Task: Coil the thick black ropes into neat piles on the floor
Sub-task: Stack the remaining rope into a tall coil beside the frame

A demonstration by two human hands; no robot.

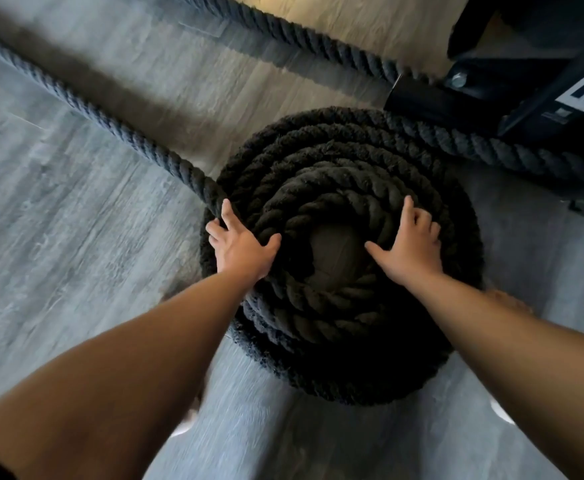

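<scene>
A thick black rope lies wound in a tall round coil [339, 188] on the grey floor, with bare floor showing in its hollow centre. My left hand [240, 242] rests on the coil's left rim, fingers spread, where the loose strand [86, 109] joins the pile. On the inner right turns of the coil lies my right hand [410, 245], its thumb pointing towards the hollow and its fingers bent over the rope. A second black rope [304, 36] runs straight across the top of the view.
A black metal rack base [456, 98] with a white letter and a bolt stands at the upper right, touching the coil's far edge; another rope stretch [491, 147] passes beneath it. Grey wood-look floor [58, 237] spreads to the left and front.
</scene>
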